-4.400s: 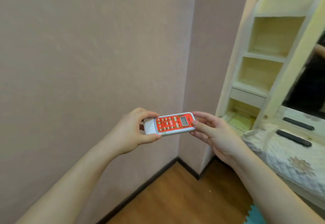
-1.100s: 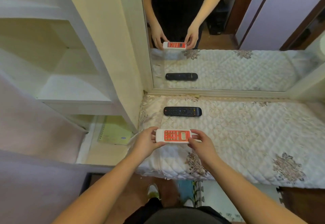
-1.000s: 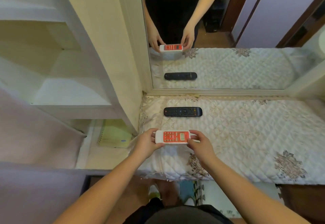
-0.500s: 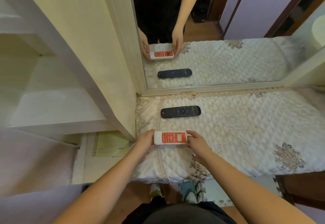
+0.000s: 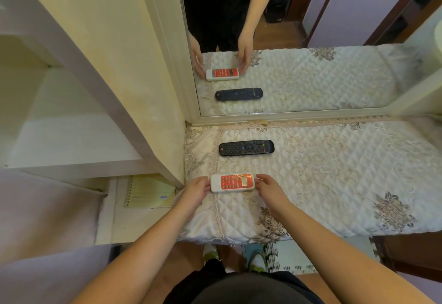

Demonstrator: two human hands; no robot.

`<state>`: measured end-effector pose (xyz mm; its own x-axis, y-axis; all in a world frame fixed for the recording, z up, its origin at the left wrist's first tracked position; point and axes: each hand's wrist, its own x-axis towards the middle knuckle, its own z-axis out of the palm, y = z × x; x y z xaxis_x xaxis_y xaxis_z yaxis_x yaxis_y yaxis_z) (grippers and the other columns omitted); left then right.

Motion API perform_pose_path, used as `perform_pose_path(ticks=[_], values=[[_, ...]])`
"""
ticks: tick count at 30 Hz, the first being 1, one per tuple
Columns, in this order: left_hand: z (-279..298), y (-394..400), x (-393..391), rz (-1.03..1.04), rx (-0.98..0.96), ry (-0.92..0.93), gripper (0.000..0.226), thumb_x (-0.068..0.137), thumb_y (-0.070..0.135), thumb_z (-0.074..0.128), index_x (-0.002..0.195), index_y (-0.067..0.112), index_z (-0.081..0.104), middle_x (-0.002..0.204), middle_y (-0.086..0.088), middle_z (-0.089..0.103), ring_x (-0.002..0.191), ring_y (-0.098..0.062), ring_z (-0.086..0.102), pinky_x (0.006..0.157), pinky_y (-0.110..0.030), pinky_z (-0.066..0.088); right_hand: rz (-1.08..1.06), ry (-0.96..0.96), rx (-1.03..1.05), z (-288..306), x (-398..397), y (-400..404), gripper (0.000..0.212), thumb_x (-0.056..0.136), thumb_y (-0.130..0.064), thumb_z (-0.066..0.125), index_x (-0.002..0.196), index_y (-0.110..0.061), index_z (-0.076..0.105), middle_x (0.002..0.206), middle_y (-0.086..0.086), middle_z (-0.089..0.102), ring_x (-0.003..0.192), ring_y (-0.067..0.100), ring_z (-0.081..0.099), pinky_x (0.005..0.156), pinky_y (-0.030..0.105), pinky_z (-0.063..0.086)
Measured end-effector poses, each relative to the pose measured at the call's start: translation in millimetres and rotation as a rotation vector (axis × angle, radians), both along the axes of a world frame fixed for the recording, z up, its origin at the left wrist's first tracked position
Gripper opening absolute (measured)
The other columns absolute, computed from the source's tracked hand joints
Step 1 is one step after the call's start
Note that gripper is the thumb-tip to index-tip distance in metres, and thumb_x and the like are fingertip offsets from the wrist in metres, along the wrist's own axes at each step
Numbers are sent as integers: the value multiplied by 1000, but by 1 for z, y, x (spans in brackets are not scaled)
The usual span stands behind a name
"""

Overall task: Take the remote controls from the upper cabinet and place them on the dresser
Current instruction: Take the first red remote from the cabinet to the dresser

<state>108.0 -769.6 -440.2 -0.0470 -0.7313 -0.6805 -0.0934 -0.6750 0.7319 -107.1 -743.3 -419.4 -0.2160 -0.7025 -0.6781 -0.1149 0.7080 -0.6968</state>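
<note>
cream shelving [image 5: 71, 141] beside a framed mirror [image 5: 311, 41], wooden floor [image 5: 181, 265]

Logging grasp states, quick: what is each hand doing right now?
Left hand: closed on the red-and-white remote's left end.
Right hand: closed on its right end.

**Both our hands at the remote's ends**

Our forearms reach in from six o'clock, converging toward twelve. Our left hand [image 5: 195, 190] curls its fingers round the nine o'clock end of the red-and-white remote [image 5: 232, 182]; our right hand [image 5: 269, 190] pinches the three o'clock end with fingertips. Both wrists are bare and angled inward.
</note>
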Motion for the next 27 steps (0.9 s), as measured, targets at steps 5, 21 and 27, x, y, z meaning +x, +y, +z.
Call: perform_pose_path(ticks=[5, 21, 27], values=[[0, 1, 2, 26, 32, 21, 24, 99, 18, 35, 118, 15, 49, 109, -3, 61, 97, -10, 59, 85, -23, 44, -5, 5, 7, 3, -2, 2, 38, 95, -20, 44, 132, -14, 50, 133, 10, 54, 120, 26, 50, 102, 41, 42], [31, 18, 11, -279, -76, -243, 27, 97, 33, 42, 114, 24, 61, 106, 1, 59, 102, -16, 54, 86, -32, 44, 278, 196, -73, 26, -15, 21, 33, 96, -19, 42, 126, -21, 54, 130, 4, 58, 111, 19, 53, 90, 35, 46], [45, 43, 12, -569, -237, -514, 34, 97, 33, 45, 125, 18, 58, 125, -2, 60, 105, -14, 55, 80, -24, 40, 627, 472, -176, 46, -22, 24, 33, 97, -27, 44, 127, -19, 56, 125, 2, 63, 105, 17, 59, 78, 27, 46]])
